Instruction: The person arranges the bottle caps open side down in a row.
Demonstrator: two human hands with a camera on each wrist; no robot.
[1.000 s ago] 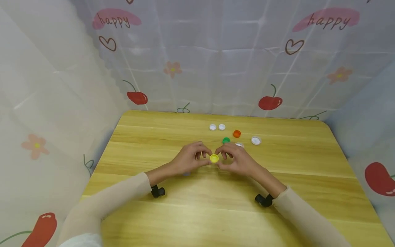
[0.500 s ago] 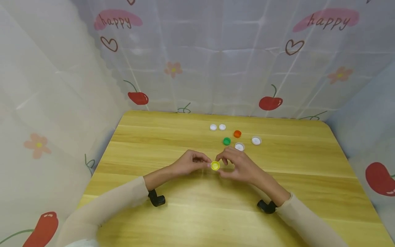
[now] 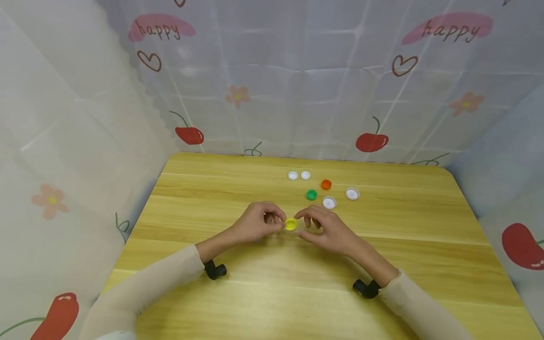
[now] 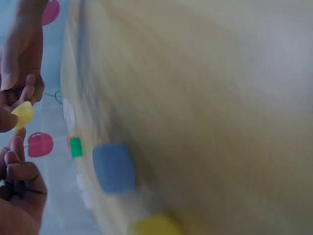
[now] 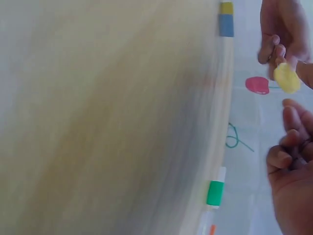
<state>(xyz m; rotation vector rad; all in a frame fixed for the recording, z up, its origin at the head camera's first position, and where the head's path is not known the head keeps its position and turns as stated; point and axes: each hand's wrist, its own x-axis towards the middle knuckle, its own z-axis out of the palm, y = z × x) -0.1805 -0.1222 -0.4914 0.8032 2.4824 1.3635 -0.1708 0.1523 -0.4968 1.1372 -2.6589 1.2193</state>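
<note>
A yellow bottle cap [image 3: 291, 224] is pinched at the fingertips of my left hand [image 3: 255, 223], just above the table. Its hollow side faces up in the head view. My right hand [image 3: 329, 229] is close by on the right, thumb and index finger spread apart, with a small gap to the cap. In the right wrist view the same yellow cap [image 5: 287, 78] sits in the left hand's fingers, and the right hand [image 5: 296, 171] holds nothing. Under my left hand, the left wrist view shows a blue cap [image 4: 115, 169] and another yellow cap [image 4: 156, 226] on the table.
Farther back on the wooden table [image 3: 272, 293] lie a green cap [image 3: 311, 194], an orange cap [image 3: 326, 184], two small white caps and two larger white caps [image 3: 352, 193]. A patterned curtain [image 3: 272, 71] stands behind the table.
The yellow cap has come slightly nearer, then shifted left with my left hand. My right hand's fingers have parted from it. The green and white caps are now fully visible.
</note>
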